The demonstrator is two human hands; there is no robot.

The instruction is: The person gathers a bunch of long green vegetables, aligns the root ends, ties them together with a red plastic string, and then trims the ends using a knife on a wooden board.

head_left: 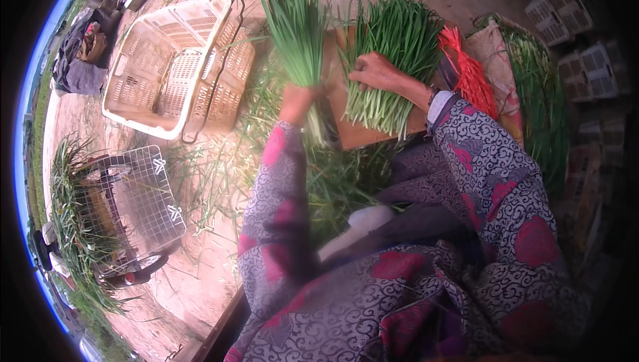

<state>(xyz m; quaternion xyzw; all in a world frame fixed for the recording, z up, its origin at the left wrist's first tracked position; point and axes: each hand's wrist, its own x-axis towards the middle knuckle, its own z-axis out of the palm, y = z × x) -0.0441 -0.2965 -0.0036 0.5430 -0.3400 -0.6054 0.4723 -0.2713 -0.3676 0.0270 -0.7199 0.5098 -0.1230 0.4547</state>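
Head cam: L hand (299,103) at 12 o'clk, fingers closed rnd green leafy bunch (296,39); R hand (378,73) over leafy pile (403,32) at 1, fingers curled, can't tell if gripping. Red strips (469,72) at 2, white crate (180,72) at 10.

At ten o'clock, an off-white, rectangular, perforated-plastic basket (183,72) is standing on the pale ground (200,265); farther out, a dark grey cloth heap (83,75) is lying. Near nine, a silver, rectangular wire-mesh rack (150,195) is showing. At two, pale, lattice-sided crates (566,2) are standing.
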